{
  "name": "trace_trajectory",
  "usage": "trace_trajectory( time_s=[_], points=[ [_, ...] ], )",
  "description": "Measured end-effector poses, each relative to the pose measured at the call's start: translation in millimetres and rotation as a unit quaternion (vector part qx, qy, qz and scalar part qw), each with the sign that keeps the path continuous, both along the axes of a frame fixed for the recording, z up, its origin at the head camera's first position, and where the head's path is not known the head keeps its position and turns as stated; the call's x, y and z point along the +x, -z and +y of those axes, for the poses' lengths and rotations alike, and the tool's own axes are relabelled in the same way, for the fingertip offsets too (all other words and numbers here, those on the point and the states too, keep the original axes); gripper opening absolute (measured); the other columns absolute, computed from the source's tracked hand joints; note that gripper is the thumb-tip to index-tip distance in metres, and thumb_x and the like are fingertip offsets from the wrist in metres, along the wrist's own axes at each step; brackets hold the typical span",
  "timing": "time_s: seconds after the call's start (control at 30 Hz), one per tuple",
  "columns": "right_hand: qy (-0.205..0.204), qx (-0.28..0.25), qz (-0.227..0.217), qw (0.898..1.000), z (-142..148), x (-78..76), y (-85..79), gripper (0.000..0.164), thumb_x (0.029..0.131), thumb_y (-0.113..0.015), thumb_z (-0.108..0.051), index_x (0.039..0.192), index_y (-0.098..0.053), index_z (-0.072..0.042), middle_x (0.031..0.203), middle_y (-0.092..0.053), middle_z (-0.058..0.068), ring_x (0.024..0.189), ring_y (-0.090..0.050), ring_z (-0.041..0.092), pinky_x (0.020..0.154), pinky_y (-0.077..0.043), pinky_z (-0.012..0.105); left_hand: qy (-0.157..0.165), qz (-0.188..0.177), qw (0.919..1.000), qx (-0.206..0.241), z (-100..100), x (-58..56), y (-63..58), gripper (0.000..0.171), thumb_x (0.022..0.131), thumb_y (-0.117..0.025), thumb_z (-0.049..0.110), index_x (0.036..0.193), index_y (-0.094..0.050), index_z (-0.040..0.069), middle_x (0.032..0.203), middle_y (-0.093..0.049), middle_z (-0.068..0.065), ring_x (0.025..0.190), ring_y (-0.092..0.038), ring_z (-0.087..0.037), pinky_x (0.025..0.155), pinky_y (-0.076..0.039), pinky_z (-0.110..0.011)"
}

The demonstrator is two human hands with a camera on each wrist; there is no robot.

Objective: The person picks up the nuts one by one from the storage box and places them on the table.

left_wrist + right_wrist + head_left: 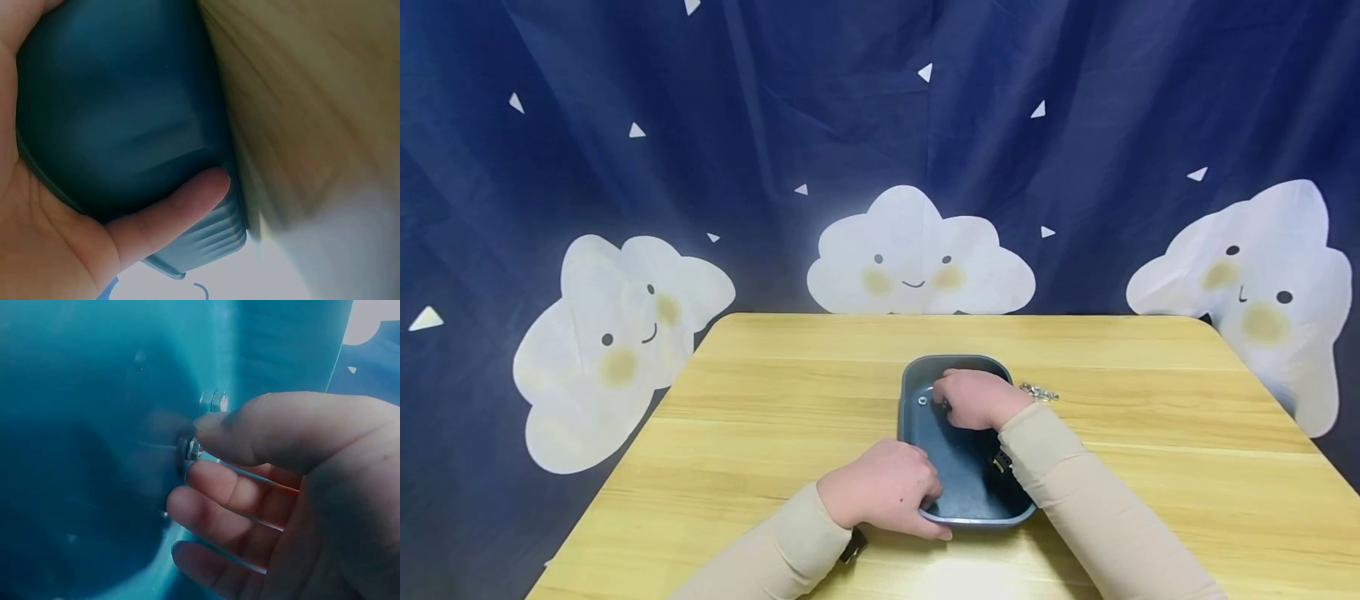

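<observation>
A dark blue-grey rectangular bin [962, 467] with rounded corners lies on the table. My left hand [891, 487] grips its near left corner, fingers over the rim and thumb along the outer wall [144, 94]. Inside the bin's far end is my right hand [977, 398]. Its thumb and index finger pinch a small metal nut [194, 449] close to the bin's surface. Another nut [219, 401] sits just beyond the thumb; in the head view a nut [922, 401] shows left of the right hand.
A small cluster of metal nuts [1040, 392] lies on the wooden table [775, 400], just right of the bin's far end. Behind the table hangs a dark blue curtain [760, 100] with smiling clouds.
</observation>
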State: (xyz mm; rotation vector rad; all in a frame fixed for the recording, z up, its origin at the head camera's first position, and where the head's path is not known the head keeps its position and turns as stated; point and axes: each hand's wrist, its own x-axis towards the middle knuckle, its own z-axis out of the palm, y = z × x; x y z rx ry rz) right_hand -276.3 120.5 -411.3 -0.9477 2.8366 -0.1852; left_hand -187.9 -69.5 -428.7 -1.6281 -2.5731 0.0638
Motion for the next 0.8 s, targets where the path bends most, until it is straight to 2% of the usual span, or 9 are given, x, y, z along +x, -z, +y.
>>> trace_trajectory(
  time_s=[0.1, 0.2, 0.43, 0.8],
  points=[
    [-0.005, 0.000, -0.005, 1.000, -0.4, -0.6, 0.0, 0.012, 0.083, -0.066, -0.001, 0.085, -0.067, -0.013, 0.079, -0.053, -0.001, 0.068, -0.045, 0.018, 0.064, -0.041, 0.032, -0.003, 0.001, 1.0000, -0.001, 0.3, 0.9, -1.2, 0.053, 0.081, -0.068, 0.070, 0.055, -0.045, 0.030, 0.058, -0.038, 0.020, 0.057, -0.040, 0.001, 0.052, -0.033, -0.019],
    [-0.008, 0.003, -0.010, 1.000, -0.7, -1.5, 0.5, 0.016, 0.084, -0.065, 0.000, 0.079, -0.061, -0.015, 0.074, -0.050, -0.001, 0.065, -0.041, 0.018, 0.062, -0.037, 0.032, -0.005, 0.002, 1.0000, -0.002, 0.6, 1.2, -1.6, 0.053, 0.081, -0.068, 0.070, 0.054, -0.044, 0.030, 0.057, -0.037, 0.021, 0.057, -0.039, 0.002, 0.051, -0.032, -0.019],
    [0.005, 0.008, -0.024, 1.000, -0.1, -0.9, 2.9, 0.013, 0.088, -0.064, -0.003, 0.084, -0.062, -0.015, 0.076, -0.055, -0.003, 0.066, -0.048, 0.016, 0.064, -0.043, 0.031, -0.007, -0.008, 0.9999, 0.000, 0.8, 0.8, -0.9, 0.053, 0.081, -0.069, 0.069, 0.054, -0.045, 0.029, 0.056, -0.038, 0.020, 0.056, -0.039, 0.001, 0.052, -0.033, -0.020],
    [-0.002, 0.006, -0.029, 1.000, 0.0, -1.8, 4.7, 0.024, 0.086, -0.061, 0.002, 0.072, -0.057, -0.017, 0.066, -0.048, -0.005, 0.058, -0.042, 0.013, 0.057, -0.038, 0.027, -0.005, -0.008, 0.9999, 0.003, 0.4, 1.6, -2.5, 0.053, 0.081, -0.069, 0.068, 0.054, -0.045, 0.029, 0.056, -0.038, 0.020, 0.056, -0.039, 0.002, 0.052, -0.033, -0.020]
  ],
)
